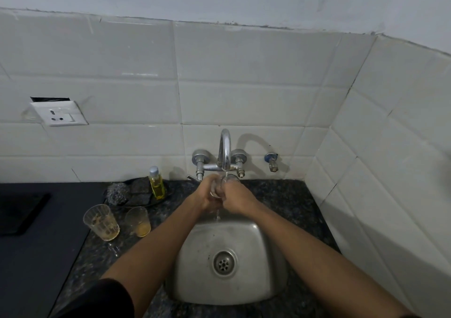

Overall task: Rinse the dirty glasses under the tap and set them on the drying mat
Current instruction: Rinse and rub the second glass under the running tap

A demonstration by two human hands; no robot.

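Left hand and right hand seemingly curled together, forearms outstretched.

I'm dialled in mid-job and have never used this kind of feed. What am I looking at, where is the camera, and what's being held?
There is no machine here. One wide-angle camera sits on a person's head and looks forward and down, so the two bare forearms coming in from the bottom edge are that person's own. The left hand and right hand both grip a clear glass under the tap, and water runs down into the steel sink. On the dark stone counter to the left stand two dirty glasses with yellowish dregs, waiting their turn. Behind them sit a bottle of yellow liquid, a steel scourer and dark scrub pads. A dark flat surface lies further left; whether it is the drying mat I cannot tell.
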